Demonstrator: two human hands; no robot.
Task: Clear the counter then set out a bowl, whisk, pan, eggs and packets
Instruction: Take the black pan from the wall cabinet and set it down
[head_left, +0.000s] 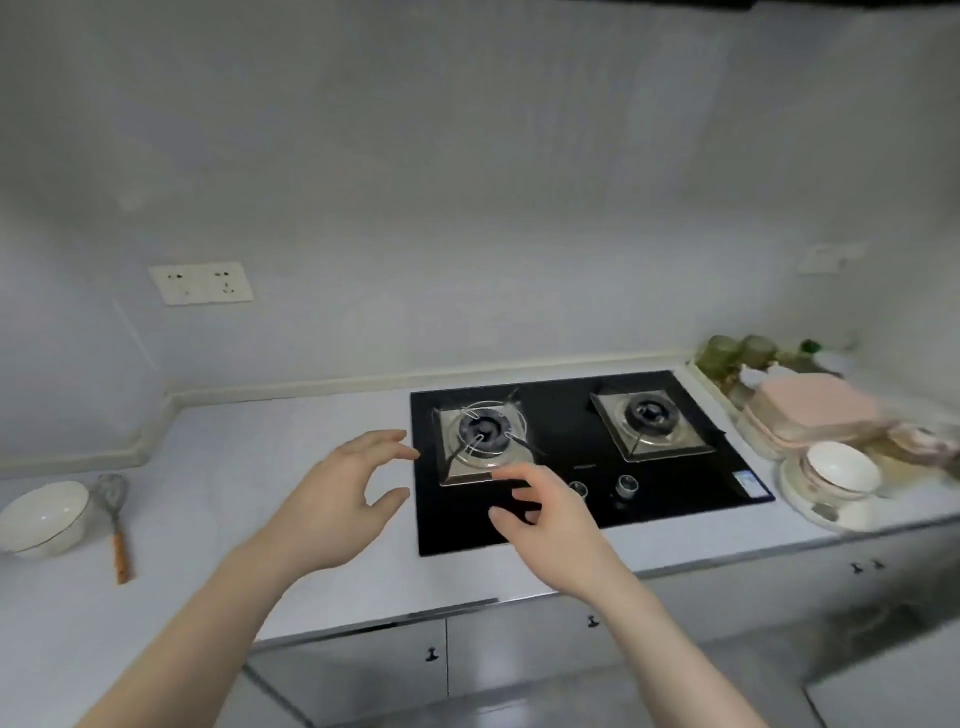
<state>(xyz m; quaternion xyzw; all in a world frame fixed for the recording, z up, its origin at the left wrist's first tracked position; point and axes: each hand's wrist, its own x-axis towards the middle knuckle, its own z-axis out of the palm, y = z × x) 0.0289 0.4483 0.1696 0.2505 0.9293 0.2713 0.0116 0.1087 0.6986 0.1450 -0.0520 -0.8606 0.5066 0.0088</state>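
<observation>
White counter, bowl cut off left, blurred dishes right

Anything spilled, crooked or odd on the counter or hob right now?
No spill or damage shows. The bowl stands upright at far left with the whisk lying flat beside it. Both burners are bare. The right side's stacked dishes are too blurred to judge.

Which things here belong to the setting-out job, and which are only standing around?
Job things:
bowl at the counter's far left
whisk lying beside it
left hand and right hand, both holding nothing

Only standing around:
gas hob
stacked dishes
pink boards
wall socket
</observation>
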